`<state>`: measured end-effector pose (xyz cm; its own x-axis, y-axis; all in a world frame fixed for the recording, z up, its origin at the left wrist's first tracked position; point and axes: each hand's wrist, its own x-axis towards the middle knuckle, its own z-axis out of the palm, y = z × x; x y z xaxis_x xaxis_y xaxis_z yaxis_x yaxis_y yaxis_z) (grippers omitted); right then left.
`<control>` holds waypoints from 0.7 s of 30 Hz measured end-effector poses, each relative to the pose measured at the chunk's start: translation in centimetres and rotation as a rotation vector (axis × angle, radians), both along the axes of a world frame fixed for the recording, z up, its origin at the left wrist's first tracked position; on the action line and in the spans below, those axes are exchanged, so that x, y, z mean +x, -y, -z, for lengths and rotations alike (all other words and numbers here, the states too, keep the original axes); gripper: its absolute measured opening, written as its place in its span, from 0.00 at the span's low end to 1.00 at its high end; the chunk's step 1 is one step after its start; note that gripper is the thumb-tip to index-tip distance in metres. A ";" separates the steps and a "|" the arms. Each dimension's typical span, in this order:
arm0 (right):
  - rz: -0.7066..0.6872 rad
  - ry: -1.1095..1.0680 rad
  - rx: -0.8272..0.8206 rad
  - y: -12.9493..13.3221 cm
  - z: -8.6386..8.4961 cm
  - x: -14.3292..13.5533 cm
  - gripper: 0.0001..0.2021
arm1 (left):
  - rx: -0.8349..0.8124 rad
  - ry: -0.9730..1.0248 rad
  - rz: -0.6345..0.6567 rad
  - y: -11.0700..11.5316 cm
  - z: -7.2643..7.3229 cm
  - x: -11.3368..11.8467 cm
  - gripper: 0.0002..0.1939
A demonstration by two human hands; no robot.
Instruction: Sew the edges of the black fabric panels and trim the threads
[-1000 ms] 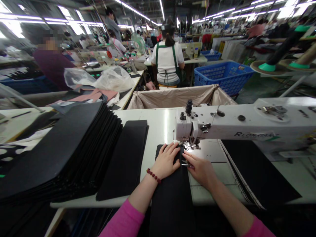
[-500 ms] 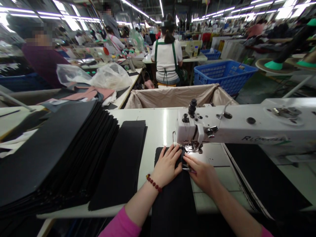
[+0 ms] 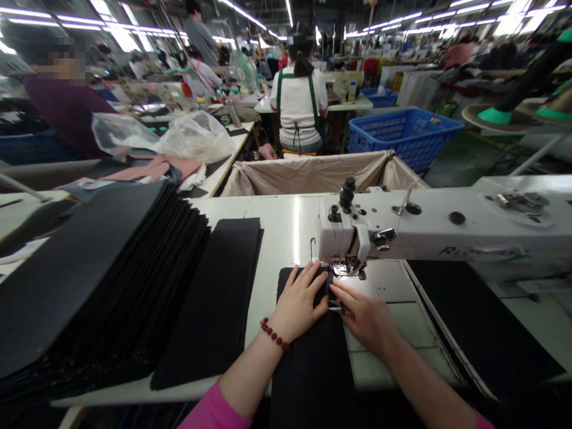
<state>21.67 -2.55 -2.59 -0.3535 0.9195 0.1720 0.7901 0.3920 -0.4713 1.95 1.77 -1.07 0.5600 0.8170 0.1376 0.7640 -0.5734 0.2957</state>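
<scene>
One black panel [image 3: 310, 375], lower centre, seems light, pliable: best pressed near its top edge. My left hand [image 3: 295, 305] lies open; my right hand [image 3: 370, 317] grips a metal tool [image 3: 334, 308].

There are two hands, the left hand [image 3: 298, 301] and the right hand [image 3: 369, 319], one bracelet [image 3: 274, 335], one metal tool [image 3: 335, 308], one panel [image 3: 310, 369] and one near machine [image 3: 420, 229]. The black stacks are three: tall [image 3: 98, 262], low [image 3: 214, 292] and right [image 3: 478, 322].
</scene>
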 end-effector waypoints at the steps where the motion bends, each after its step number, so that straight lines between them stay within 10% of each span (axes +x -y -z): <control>1: 0.001 -0.001 0.002 0.0 0.0 0.0 0.29 | 0.001 -0.001 0.004 0.0 0.0 0.0 0.25; 21: 0.019 0.028 -0.009 0.1 -0.1 -0.1 0.28 | -0.009 0.032 0.023 -0.2 0.1 -0.2 0.23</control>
<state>21.54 -2.61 -2.49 -0.3403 0.9276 0.1542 0.8103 0.3725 -0.4524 1.74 1.94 -1.15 0.5739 0.8053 0.1487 0.7409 -0.5880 0.3245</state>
